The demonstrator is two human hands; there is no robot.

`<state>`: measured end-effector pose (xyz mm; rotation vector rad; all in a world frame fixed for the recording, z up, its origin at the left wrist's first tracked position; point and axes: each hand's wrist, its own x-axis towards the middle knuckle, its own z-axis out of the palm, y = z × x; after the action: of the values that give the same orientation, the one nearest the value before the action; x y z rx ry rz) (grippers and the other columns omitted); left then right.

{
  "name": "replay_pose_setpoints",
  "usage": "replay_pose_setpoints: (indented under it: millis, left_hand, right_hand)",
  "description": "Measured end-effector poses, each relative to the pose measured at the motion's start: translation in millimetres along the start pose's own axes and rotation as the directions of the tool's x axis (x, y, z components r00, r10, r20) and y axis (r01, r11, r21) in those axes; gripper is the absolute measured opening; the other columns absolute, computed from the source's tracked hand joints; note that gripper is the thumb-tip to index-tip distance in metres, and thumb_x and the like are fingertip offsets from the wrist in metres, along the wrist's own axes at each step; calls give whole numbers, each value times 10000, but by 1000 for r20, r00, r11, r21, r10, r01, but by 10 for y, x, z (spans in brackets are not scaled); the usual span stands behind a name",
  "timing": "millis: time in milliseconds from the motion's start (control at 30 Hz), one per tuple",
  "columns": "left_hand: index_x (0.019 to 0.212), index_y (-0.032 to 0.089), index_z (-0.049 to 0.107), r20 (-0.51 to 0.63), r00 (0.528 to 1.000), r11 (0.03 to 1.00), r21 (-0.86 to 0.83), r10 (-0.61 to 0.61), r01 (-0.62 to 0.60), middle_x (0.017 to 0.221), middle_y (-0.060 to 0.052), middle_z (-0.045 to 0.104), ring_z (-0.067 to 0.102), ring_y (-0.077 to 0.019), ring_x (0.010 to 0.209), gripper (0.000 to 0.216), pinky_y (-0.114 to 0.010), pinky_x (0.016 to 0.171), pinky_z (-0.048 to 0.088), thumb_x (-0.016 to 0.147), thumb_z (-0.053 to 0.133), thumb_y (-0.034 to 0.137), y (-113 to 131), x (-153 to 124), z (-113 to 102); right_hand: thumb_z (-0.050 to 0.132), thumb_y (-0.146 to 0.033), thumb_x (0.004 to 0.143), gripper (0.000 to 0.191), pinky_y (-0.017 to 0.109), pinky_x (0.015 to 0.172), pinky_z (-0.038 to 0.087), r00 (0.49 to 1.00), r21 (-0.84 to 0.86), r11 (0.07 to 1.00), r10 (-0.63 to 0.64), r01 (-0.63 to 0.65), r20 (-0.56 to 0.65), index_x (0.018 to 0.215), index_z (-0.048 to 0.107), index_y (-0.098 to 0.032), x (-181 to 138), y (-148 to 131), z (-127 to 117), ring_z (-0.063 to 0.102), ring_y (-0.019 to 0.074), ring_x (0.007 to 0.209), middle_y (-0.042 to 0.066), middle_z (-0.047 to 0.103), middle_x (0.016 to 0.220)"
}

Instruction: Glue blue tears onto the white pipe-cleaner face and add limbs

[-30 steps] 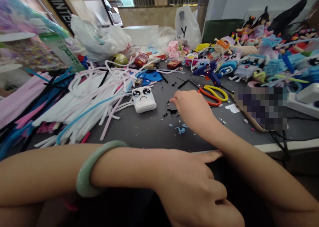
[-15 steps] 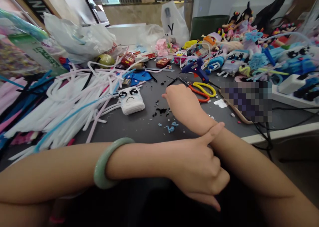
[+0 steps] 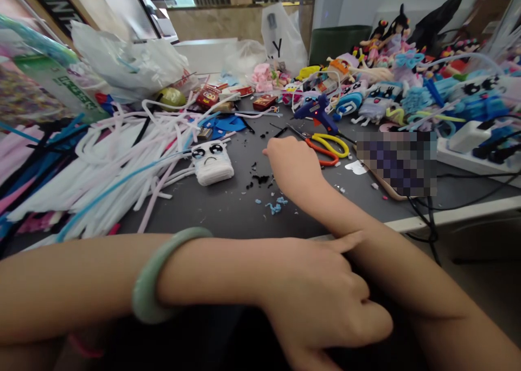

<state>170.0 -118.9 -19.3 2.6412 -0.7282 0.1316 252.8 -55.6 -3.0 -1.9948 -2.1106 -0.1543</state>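
Observation:
My left hand (image 3: pixel 321 295), with a green bangle (image 3: pixel 148 284) on its arm, reaches across in front of me. Its index finger is stretched out against my right forearm, the other fingers are curled, and nothing is in it. My right hand (image 3: pixel 293 164) is bent down over the dark tabletop, back towards me; its fingers are mostly hidden. Just behind it lie scissors (image 3: pixel 334 145) with a yellow and an orange handle. Left of it stands a white fuzzy block (image 3: pixel 214 167) with big dark eyes and a frowning mouth. Black scraps (image 3: pixel 261 180) and blue scraps (image 3: pixel 275 205) lie between.
White and pink fuzzy stems (image 3: pixel 118 170) are heaped at the left. A blue glue gun (image 3: pixel 317 113) with a red light rests behind the scissors. At the right are a phone (image 3: pixel 396 164) with a blurred screen, a power strip (image 3: pixel 468 156) with cables, and many plush figures (image 3: pixel 378 102).
My left hand has moved slightly down and towards me, its index finger still against my right forearm. My right hand stays in nearly the same place. The view has shifted a little.

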Motion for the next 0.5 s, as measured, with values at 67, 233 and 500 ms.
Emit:
replay_pose_setpoints:
  millis: [67,233,500]
  left_hand:
    - [719,178,562,-149,981,991,-67,-126,117,583,-44,624,520,-180,451,439,-528,818,602,945,524,552,90,-226,-99]
    - [638,209,427,-436,505,609,-753,-745,249,478,69,438,417,-87,393,463,-442,1041,542,946,497,548,330,-719,-454]
    - [575,187,314,-400,265,377,-916,-877,-135,379,93,284,298,-34,284,544,-355,1051,552,899,533,565,502,-828,-496]
  right_hand:
    - [435,-184,1035,290,314,670,487,1000,2,1000,-6,7,-5,1002,710,-98,11,20,-16,735,302,899,197,722,914]
    - [436,-235,1040,291,314,675,445,1000,12,1000,-24,24,-19,1028,705,-123,12,58,-54,714,293,904,184,727,950]
    - [439,-246,1037,319,315,632,354,999,18,999,-37,38,-4,991,733,-131,-33,47,-59,675,261,852,159,736,916]
